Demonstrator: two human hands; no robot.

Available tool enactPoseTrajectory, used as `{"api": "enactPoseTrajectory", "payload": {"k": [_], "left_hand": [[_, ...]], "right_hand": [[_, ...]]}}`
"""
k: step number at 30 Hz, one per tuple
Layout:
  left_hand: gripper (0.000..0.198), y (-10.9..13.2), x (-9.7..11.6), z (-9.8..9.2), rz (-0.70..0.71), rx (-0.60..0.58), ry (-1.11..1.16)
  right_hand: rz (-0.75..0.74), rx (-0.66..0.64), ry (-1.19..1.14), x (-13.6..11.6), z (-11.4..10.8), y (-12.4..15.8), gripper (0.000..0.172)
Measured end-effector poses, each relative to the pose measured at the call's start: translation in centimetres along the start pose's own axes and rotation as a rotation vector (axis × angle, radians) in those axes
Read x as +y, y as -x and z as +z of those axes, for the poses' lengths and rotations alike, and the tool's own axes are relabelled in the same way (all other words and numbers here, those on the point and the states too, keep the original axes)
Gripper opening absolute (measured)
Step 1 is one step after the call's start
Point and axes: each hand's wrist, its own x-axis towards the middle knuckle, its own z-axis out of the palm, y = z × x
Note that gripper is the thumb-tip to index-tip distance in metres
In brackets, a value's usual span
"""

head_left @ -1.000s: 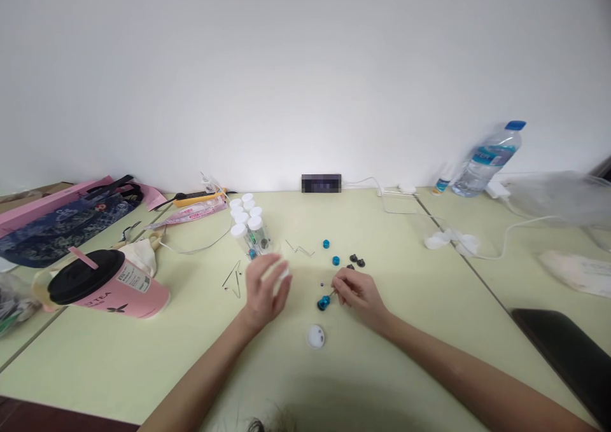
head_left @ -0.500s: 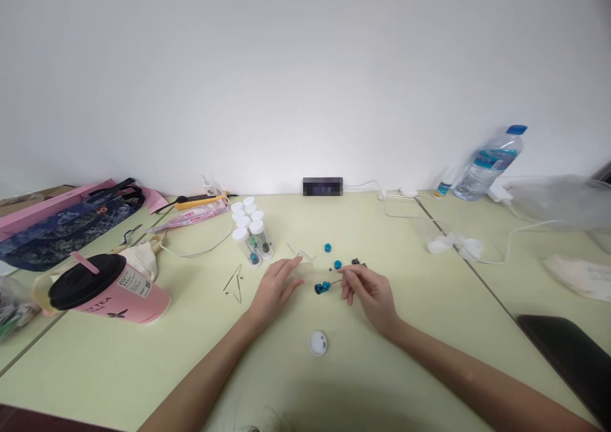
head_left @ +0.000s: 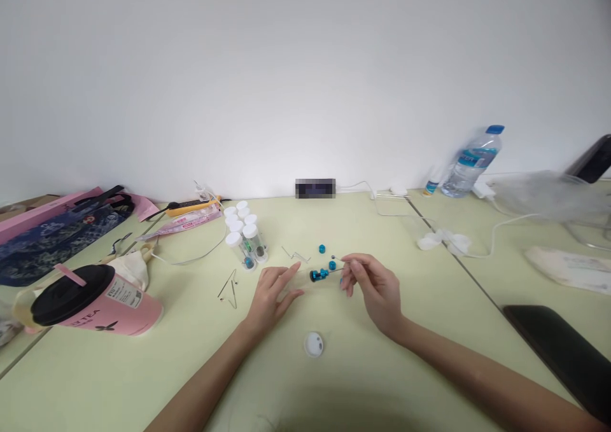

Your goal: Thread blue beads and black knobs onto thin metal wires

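Observation:
My left hand (head_left: 273, 292) has its thumb and fingers curved around a clear tube (head_left: 305, 285), which is faint against the table. My right hand (head_left: 375, 285) pinches a thin metal rod (head_left: 338, 269). On the rod's left end sits a small blue piece with a black end (head_left: 319, 275), at the tube's mouth; whether it is inside the tube I cannot tell. Two loose blue parts, one farther back (head_left: 322, 249) and one beside the rod (head_left: 332, 264), lie on the table. A round white cap (head_left: 314, 344) rests nearer to me.
Several white-capped vials (head_left: 249, 244) stand to the left. Bent metal pins (head_left: 230, 287) lie near them, with others (head_left: 296, 254) behind my left hand. A pink cup (head_left: 128, 301) is at far left; a black flat object (head_left: 556, 349) and a water bottle (head_left: 472, 161) are right.
The blue piece on the rod has moved left and slightly up, closer to my left hand. My right hand has turned a little. The whole view has shifted slightly.

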Motion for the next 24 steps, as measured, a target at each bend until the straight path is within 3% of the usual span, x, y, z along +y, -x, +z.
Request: {"api": "enactPoseTrajectory", "payload": {"k": [3,9,16,20,24], "left_hand": [[0.057,-0.1,0.1,-0.1,0.001,0.012,-0.015],[0.057,-0.2,0.0,-0.3,0.048,0.021,-0.041],[0.055,-0.2,0.4,-0.5,0.002,0.077,0.022],[0.052,-0.4,0.0,-0.9,-0.093,0.13,0.058],[0.052,-0.2,-0.6,-1.1,-0.056,0.12,-0.022]], "right_hand": [[-0.013,-0.041,0.009,0.1,0.1,0.3,0.018],[-0.043,0.057,-0.039,-0.5,0.6,0.1,0.02],[0.033,-0.077,0.004,0.3,0.6,0.2,0.019],[-0.022,0.029,-0.014,-0.3,0.5,-0.2,0.018],[-0.029,0.04,-0.009,-0.8,0.5,-0.4,0.018]]}}
